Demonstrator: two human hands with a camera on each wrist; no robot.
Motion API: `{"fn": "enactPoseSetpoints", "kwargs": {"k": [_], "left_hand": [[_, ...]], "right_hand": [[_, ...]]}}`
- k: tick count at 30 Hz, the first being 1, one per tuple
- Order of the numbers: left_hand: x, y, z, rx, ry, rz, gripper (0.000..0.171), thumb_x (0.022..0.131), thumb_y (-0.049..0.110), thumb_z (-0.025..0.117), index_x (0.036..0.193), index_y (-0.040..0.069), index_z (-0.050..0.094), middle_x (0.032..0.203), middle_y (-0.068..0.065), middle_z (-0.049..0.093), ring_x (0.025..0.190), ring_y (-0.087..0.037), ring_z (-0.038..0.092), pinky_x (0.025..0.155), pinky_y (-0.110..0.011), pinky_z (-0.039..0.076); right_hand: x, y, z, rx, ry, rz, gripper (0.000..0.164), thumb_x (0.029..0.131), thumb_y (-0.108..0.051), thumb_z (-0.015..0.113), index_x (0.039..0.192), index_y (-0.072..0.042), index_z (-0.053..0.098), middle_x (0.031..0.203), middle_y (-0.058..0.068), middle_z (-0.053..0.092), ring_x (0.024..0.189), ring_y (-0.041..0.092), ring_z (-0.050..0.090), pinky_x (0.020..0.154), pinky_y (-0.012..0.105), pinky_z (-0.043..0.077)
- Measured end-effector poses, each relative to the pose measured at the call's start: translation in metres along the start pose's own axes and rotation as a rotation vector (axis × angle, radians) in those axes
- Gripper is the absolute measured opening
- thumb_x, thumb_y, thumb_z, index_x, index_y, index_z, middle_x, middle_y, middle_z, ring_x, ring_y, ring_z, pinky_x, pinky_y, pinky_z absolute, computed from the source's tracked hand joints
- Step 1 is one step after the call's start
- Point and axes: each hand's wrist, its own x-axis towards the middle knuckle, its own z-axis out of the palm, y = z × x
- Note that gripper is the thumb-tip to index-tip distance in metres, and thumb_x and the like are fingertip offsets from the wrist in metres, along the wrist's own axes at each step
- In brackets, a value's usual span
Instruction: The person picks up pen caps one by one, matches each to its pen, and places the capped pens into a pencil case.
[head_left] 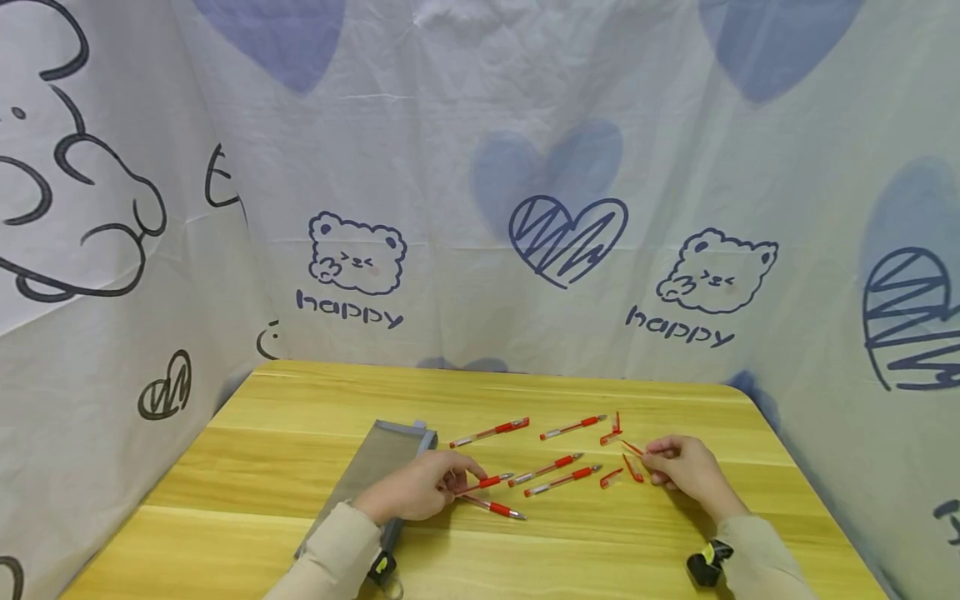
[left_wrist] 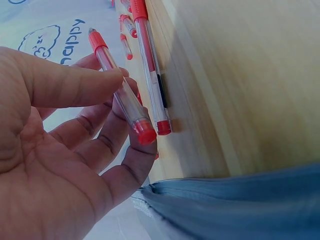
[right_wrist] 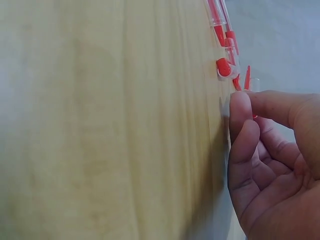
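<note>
My left hand [head_left: 452, 482] pinches a clear pen with a red grip and red end [head_left: 489, 481] between thumb and fingers, just above the wooden table [head_left: 225, 467]. The left wrist view shows this pen [left_wrist: 119, 82] uncapped in the left hand [left_wrist: 129, 111], with a second pen [left_wrist: 150, 65] lying beside it. My right hand [head_left: 651, 457] pinches a small red-clipped pen cap [head_left: 632, 448] at its fingertips [right_wrist: 241, 107]; the cap [right_wrist: 248, 81] sticks out above them. Several more red pens [head_left: 564, 481] lie between the hands.
A grey mesh pencil pouch [head_left: 375, 467] lies under my left wrist, seen close as the pouch [left_wrist: 235, 205]. Loose caps [head_left: 611, 477] and another cap [right_wrist: 226, 69] sit near the right hand. A printed cloth backdrop [head_left: 480, 208] encloses the table on three sides.
</note>
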Motion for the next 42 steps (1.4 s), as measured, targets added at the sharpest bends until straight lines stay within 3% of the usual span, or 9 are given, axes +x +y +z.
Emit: {"fn": "enactPoseSetpoints", "kwargs": {"k": [15,29,42], "left_hand": [[-0.001,-0.001,0.003,0.008,0.005,0.001,0.059,0.089,-0.022,0.055,0.131,0.016,0.074,0.102,-0.003,0.071,0.090,-0.009,0.064,0.080,-0.025,0.053],[-0.003,0.003,0.003,-0.005,0.001,0.006,0.060,0.089,-0.022,0.054,0.129,0.016,0.075,0.101,-0.004,0.070,0.090,-0.012,0.065,0.080,-0.026,0.053],[-0.004,0.005,0.006,0.010,-0.004,-0.010,0.053,0.093,-0.018,0.057,0.129,0.016,0.075,0.102,-0.003,0.071,0.091,-0.011,0.066,0.083,-0.026,0.055]], "right_hand": [[-0.015,-0.001,0.002,0.111,0.016,0.022,0.031,0.100,-0.017,0.076,0.118,0.007,0.068,0.093,0.006,0.077,0.071,0.013,0.073,0.059,0.028,0.057],[-0.031,-0.001,0.008,0.128,0.018,0.008,0.033,0.100,-0.020,0.078,0.119,0.006,0.071,0.095,0.006,0.075,0.070,0.013,0.071,0.058,0.026,0.056],[-0.048,-0.010,0.021,0.197,-0.014,-0.028,0.031,0.100,-0.013,0.077,0.123,0.007,0.071,0.098,0.005,0.072,0.068,0.012,0.070,0.059,0.025,0.056]]}}
